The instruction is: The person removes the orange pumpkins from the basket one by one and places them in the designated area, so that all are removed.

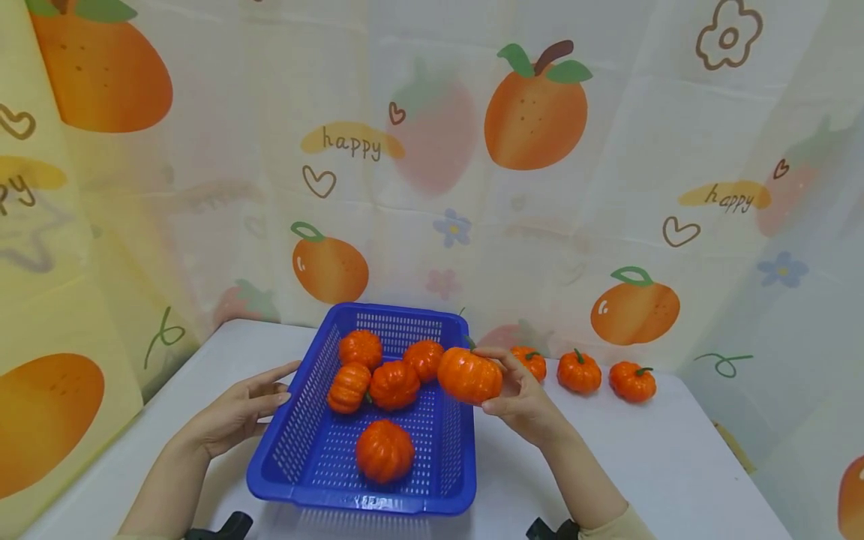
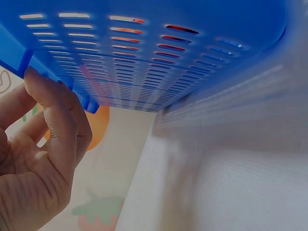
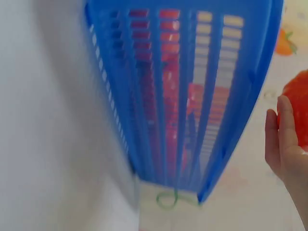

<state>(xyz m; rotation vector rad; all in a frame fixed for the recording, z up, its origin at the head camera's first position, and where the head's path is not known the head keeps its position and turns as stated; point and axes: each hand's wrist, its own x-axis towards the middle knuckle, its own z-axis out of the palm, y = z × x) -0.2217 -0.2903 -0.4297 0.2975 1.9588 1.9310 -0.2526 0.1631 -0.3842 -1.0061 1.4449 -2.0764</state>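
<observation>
A blue plastic basket [image 1: 364,504] with slotted walls sits on the white table, several small orange pumpkins [image 1: 385,451] inside it. My left hand [image 1: 232,416] holds the basket's left rim; in the left wrist view its bent fingers [image 2: 60,115] meet the rim from beneath. Over the basket's right rim, my right hand [image 1: 523,397] grips another small pumpkin [image 1: 469,376], thumb low and fingers on its right side and top. Its green stem points up. In the right wrist view, this pumpkin [image 3: 299,108] is partly cut off by the frame edge.
To the right of the basket, three more small pumpkins [image 1: 578,372] stand in a row near the back of the white table [image 1: 675,465]; the right hand partly covers the nearest. A fruit-printed curtain [image 1: 540,225] hangs right behind the table.
</observation>
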